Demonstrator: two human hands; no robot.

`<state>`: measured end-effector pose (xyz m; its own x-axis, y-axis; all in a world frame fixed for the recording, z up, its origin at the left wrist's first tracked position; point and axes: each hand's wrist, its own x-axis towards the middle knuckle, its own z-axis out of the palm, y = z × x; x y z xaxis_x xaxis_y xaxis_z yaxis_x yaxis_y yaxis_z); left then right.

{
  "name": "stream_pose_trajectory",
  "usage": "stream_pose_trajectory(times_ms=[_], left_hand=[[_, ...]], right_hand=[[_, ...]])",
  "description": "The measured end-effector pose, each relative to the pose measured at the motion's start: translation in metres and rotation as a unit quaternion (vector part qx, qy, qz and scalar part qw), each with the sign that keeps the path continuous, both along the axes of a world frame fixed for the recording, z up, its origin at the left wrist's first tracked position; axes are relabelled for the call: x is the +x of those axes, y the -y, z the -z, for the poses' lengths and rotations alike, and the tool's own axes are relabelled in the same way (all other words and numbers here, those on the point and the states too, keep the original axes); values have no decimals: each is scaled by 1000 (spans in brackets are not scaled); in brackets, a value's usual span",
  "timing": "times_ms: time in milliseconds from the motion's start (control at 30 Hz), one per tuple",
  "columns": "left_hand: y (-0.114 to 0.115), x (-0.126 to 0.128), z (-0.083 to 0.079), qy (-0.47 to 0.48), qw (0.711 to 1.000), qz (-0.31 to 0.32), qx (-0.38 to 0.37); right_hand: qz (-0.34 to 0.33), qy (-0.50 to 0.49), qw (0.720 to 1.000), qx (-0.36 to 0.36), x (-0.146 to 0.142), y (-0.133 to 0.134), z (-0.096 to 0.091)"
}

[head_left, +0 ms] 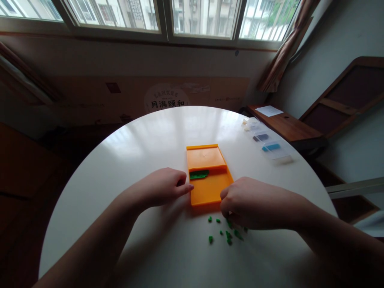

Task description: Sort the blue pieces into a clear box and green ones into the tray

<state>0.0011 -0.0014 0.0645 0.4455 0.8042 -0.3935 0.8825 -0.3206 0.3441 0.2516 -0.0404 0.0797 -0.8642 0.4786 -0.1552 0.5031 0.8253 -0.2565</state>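
Observation:
A shallow orange plastic tray [210,195] lies on the white table, divided by a crossbar. Along the near compartment's upper left wall sits a row of joined green toy bricks [199,175]. My left hand [169,184] is curled at the tray's left side, thumb and finger closed on its edge. Beside the lower right corner, my right hand [244,202] points down with its fingers pressed together; whatever is in them is hidden. Loose small green pieces [228,236] are scattered in front of the tray, several of them under or close to that hand.
Clear plastic bags, one with blue pieces [271,147] and one with dark grey pieces [260,137], lie near the round table's [144,140] right edge. Beyond it stands a brown wooden desk [295,127] with a white paper [270,111]. Windows line the far wall.

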Motion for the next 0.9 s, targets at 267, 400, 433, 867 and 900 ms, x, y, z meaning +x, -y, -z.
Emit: stream_pose_trajectory(times_ms=[267, 400, 433, 867, 900], left_hand=[[-1, -2, 2, -3, 1000, 4, 10], [0, -2, 2, 4, 1000, 1, 3], [0, -2, 2, 4, 1000, 1, 4], [1, -1, 0, -5, 1000, 9, 19], [2, 0, 0, -7, 1000, 10, 20]], right_hand=[[82, -108, 989, 59, 3, -16, -1], [161, -109, 974, 113, 0, -34, 16], [169, -99, 973, 120, -1, -37, 21], [187, -73, 972, 124, -5, -37, 29], [188, -80, 971, 121, -4, -37, 29]])
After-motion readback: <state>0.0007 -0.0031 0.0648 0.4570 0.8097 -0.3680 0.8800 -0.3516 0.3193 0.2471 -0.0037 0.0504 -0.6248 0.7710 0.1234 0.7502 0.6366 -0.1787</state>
